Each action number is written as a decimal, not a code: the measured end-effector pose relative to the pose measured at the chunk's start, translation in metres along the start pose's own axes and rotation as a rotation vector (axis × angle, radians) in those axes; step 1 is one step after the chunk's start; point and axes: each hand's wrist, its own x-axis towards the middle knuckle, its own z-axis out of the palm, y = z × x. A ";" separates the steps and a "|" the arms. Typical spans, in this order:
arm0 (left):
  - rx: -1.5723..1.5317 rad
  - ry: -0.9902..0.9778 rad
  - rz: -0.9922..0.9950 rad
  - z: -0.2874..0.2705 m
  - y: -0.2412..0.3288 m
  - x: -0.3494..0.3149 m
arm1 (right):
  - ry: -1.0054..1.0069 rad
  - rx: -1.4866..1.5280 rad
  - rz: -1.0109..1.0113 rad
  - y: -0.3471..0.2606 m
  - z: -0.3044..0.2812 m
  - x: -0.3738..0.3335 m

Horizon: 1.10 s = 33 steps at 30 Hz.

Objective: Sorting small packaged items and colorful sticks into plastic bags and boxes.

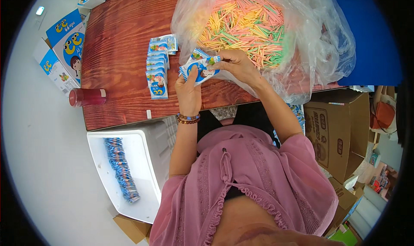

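Over the front of the reddish wooden table [125, 17], my left hand [188, 90] pinches small blue-and-white candy packets [199, 71] between thumb and fingers. My right hand [237, 67] grips the same packets at their right end. At least two of them overlap there, one sticking out behind the other. To the left, an overlapping row of similar packets [157, 80] lies on the wood. Just beyond my right hand, a large clear plastic bag [319, 43] lies spread out, full of thin pink, yellow and green candy sticks [246, 19].
A red-lidded jar [88, 97] lies near the table's left edge, by printed blue-and-white boxes [67, 47]. Below the table stands a white plastic bin [97, 159] with a long row of packets [120, 170]. Brown cardboard boxes [334, 138] and a blue surface [366, 34] are at the right.
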 end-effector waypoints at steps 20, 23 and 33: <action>0.142 0.160 0.187 -0.003 -0.021 0.003 | 0.075 0.098 0.171 0.000 0.010 -0.005; 0.098 0.155 0.169 0.000 -0.018 0.004 | 0.066 0.066 0.121 -0.001 0.008 -0.006; -0.123 0.123 -0.052 0.012 -0.008 0.001 | -0.072 -0.243 -0.305 -0.016 -0.011 -0.007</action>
